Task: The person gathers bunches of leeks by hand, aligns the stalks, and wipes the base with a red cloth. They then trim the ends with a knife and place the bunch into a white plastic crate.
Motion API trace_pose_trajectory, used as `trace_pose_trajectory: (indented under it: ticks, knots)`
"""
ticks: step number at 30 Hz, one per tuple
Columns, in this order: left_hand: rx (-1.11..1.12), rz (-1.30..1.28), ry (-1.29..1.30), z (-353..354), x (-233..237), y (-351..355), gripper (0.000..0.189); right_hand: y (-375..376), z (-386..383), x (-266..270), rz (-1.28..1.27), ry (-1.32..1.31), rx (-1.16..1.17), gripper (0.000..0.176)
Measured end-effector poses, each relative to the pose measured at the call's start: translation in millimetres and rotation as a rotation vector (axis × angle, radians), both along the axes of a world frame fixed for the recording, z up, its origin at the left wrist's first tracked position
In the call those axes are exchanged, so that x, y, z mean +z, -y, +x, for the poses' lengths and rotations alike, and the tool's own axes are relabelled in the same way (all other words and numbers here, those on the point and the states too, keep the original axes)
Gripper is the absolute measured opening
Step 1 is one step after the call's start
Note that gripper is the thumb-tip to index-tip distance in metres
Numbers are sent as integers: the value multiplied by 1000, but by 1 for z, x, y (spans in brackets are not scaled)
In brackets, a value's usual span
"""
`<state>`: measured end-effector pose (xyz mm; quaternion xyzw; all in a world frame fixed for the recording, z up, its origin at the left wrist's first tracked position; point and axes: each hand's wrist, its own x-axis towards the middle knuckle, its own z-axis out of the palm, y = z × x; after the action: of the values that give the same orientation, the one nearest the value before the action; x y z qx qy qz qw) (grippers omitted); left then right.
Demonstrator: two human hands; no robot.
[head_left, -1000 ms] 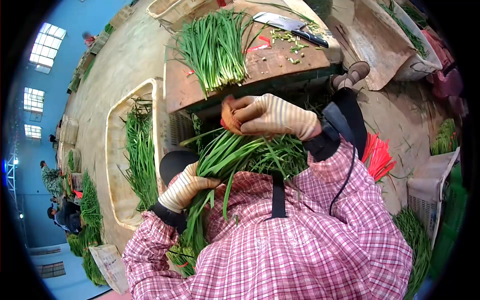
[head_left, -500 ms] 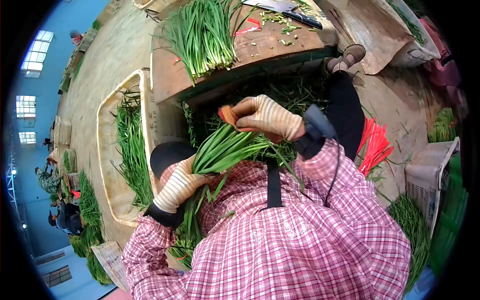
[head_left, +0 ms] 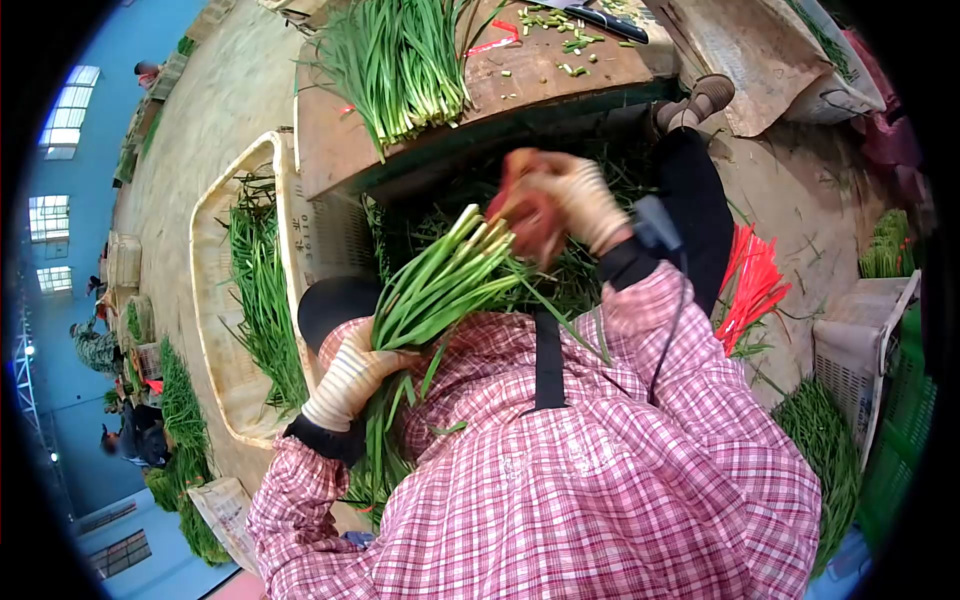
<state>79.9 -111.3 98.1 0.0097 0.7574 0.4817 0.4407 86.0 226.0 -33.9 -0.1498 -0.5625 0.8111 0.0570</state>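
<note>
My left hand (head_left: 352, 378), in a cream striped glove, is closed around a bunch of garlic chives (head_left: 440, 285) above my lap. Their pale cut ends point up and to the right, while loose blades hang below the fist. Just beyond those ends is my right hand (head_left: 565, 205), gloved with a reddish palm side. Motion smears its fingers, so I cannot make out whether they hold anything. A larger pile of chives (head_left: 400, 75) lies on the wooden bench (head_left: 560, 105) in front of me.
On the bench are a knife (head_left: 605, 22), cut stem bits and a red strip (head_left: 493, 42). A cream crate (head_left: 200, 270) with chives stands at my left. Red ties (head_left: 745, 290) hang by my right leg. Trimmed leaves litter the floor under the bench. People work far left.
My right hand has moved off the chive ends, up and to the right, uncovering the pale tips. My left hand keeps its grip and has shifted slightly left.
</note>
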Motion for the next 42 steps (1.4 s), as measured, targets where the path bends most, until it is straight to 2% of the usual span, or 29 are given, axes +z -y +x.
trace_pose_trajectory:
  ticks: [1,3,5,6,7,9,10,11,13,14,15,16,18,21,23,25,26,29,30,31,33,34,35,37,39,40,41,42]
  knots:
    - [26,18,10,-2,1,1,50,-12,1,3,-277,-94,17,24]
    - [82,55,39,-1,3,2,55,-11,14,19,-589,-77,241,29]
    - [90,41,10,-1,9,-14,52,25,14,33,45,-53,350,34]
    - [93,21,36,-2,12,-21,49,44,10,26,0,-241,319,36]
    - [98,-2,63,-1,14,-24,46,43,7,23,-161,-116,305,37]
    - [107,28,107,0,16,-23,52,29,4,11,-156,47,220,35]
    - [107,25,133,0,16,-20,53,24,-2,-11,-47,-89,82,35]
    - [109,26,158,1,15,-16,55,5,-9,-43,-269,-91,-18,33]
    - [163,57,91,5,13,-8,52,-20,5,-19,-693,-143,0,31]
    - [175,59,127,4,12,-7,51,-13,11,8,-672,-121,-3,31]
    - [182,64,163,2,11,-9,51,-7,15,13,-664,-63,155,31]
    - [158,52,139,1,11,-15,51,7,16,15,-232,-152,271,31]
    - [112,26,93,2,16,-29,51,40,21,29,-135,-25,344,32]
    - [115,-44,95,5,22,-34,48,37,5,-1,-241,-13,139,29]
    - [158,44,168,6,18,-22,46,23,0,-16,-256,-109,1,26]
    - [174,89,186,3,17,-18,46,-2,5,-8,-636,-156,-120,24]
    - [171,87,174,3,16,-18,48,-5,7,0,-706,-200,-52,24]
    - [136,60,132,4,21,-31,45,29,13,28,206,-138,294,25]
    - [138,50,156,3,22,-34,46,40,6,23,190,-253,320,27]
    - [142,36,183,4,22,-34,46,35,7,23,120,-48,319,23]
    - [197,80,238,5,16,-25,47,25,-2,10,-67,-31,48,18]
    - [262,127,302,8,9,-12,47,7,-6,-4,-93,-113,-69,16]
    - [326,173,363,8,6,-5,48,-11,-8,-14,-344,-113,-105,23]
    - [332,175,393,6,9,-7,53,-16,3,6,-570,-199,31,33]
    - [299,179,427,1,5,-10,53,5,14,36,-235,-128,283,40]
    - [297,183,425,2,3,-16,49,24,8,29,76,-214,330,44]
    - [301,195,410,3,-2,-14,47,40,3,17,-286,-249,245,47]
    - [307,203,394,4,-8,-11,46,37,-1,14,-318,-197,209,46]
